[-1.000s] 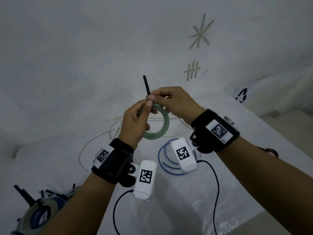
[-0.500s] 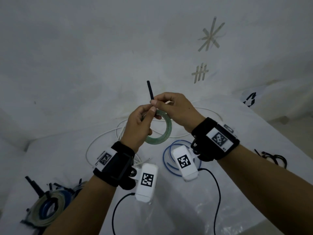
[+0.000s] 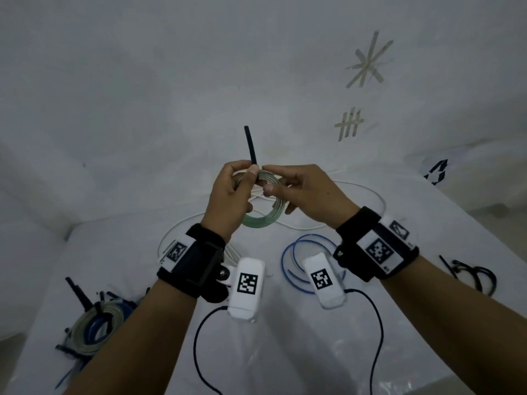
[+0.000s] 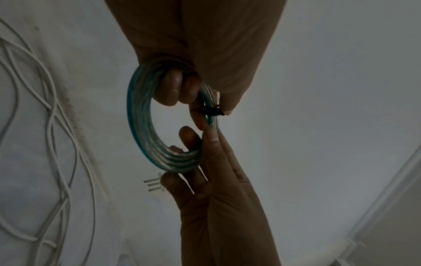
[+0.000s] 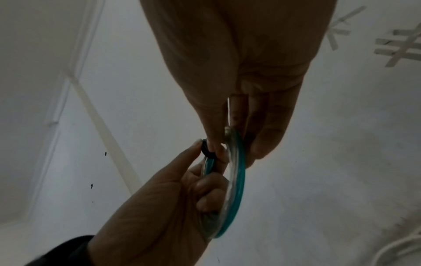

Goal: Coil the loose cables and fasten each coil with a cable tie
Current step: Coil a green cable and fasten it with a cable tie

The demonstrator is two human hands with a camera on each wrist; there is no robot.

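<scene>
A coil of clear and green cable (image 3: 265, 219) is held up above the table between both hands. My left hand (image 3: 245, 173) has its fingers (image 4: 175, 90) curled through the coil, with the thumb against a black cable tie (image 3: 250, 145) whose tail stands upward. The tie's head (image 4: 212, 111) sits wrapped on the coil. My right hand (image 3: 273, 179) pinches the coil just beside the tie, thumb on one side and fingers (image 5: 262, 144) on the other. In the right wrist view the tie's head (image 5: 207, 149) lies between the two thumbs.
A loose white cable (image 3: 176, 235) and a loose blue cable (image 3: 296, 252) lie on the white-covered table (image 3: 313, 352) under the hands. A pile of tied coils (image 3: 97, 326) sits at front left. Spare black ties (image 3: 473, 275) lie at right near the table's edge.
Both hands keep hold of the coil. The right thumb has moved down from the tie's base onto the coil. The tie's tail still points up.
</scene>
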